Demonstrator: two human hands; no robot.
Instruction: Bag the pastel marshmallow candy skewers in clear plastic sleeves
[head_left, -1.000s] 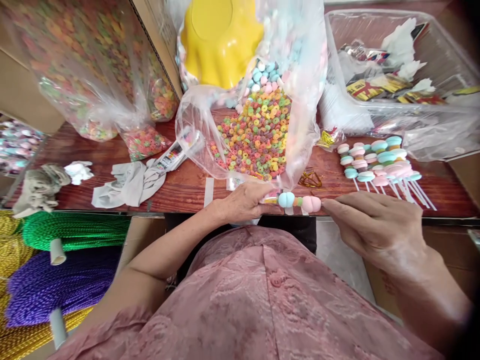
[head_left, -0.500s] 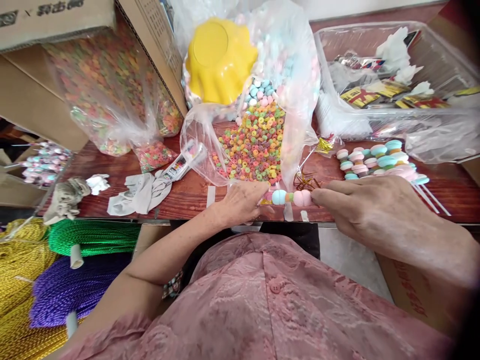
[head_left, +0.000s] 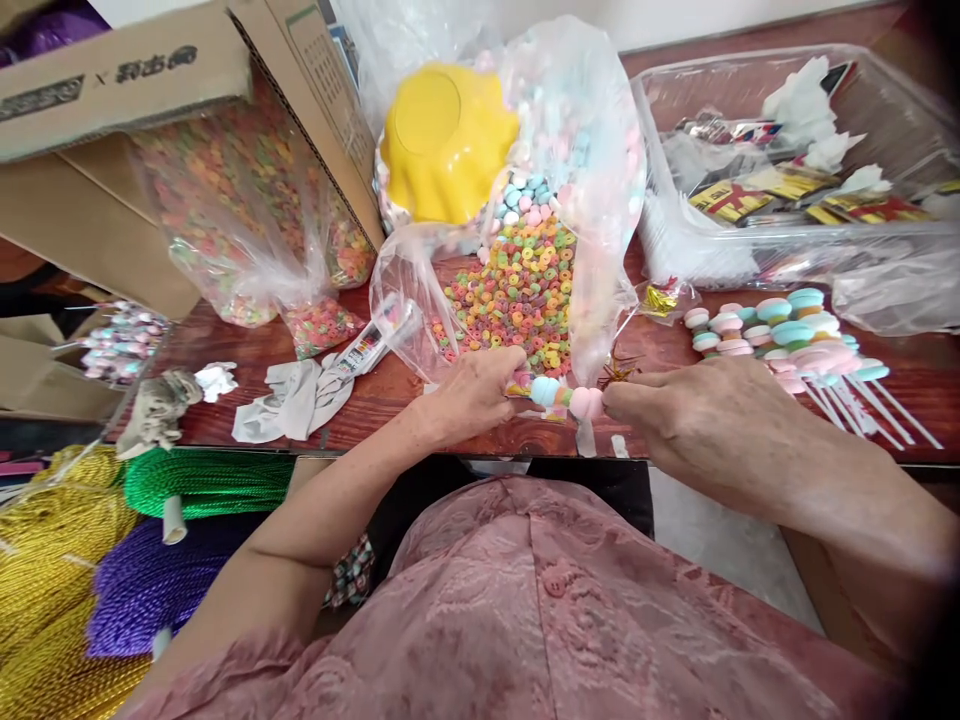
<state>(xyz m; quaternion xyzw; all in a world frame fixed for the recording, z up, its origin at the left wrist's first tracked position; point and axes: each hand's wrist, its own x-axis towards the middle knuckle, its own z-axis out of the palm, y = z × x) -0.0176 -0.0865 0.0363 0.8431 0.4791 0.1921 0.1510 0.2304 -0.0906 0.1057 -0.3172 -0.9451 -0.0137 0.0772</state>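
A candy skewer (head_left: 585, 403) with blue and pink round candies and small rings between them spans the gap between my hands at the table's front edge. My left hand (head_left: 476, 398) is closed around its left end, where a bit of yellow and pink shows by the fingertips. At the other end, my right hand (head_left: 694, 415) pinches the skewer beside the pink candy; its stick is hidden in the fingers. Just beyond lie loose ring candies (head_left: 517, 295) on an opened plastic bag. Several made-up candy skewers (head_left: 787, 330) with white sticks lie past my right hand.
A yellow scalloped bowl (head_left: 450, 140) sits upside down on bagged round candies. A clear plastic tub (head_left: 795, 235) holds packets and tissue. Left are a cardboard box (head_left: 289, 120), bagged rings (head_left: 225, 220), grey gloves (head_left: 289, 400) and cord bundles (head_left: 210, 480). Gold twist ties (head_left: 621, 368) lie near my right hand.
The camera view has shifted, so the table things sit slightly lower and further right. Both hands still hold the skewer, now slightly left relative to the table, and its left end tilts up a little.
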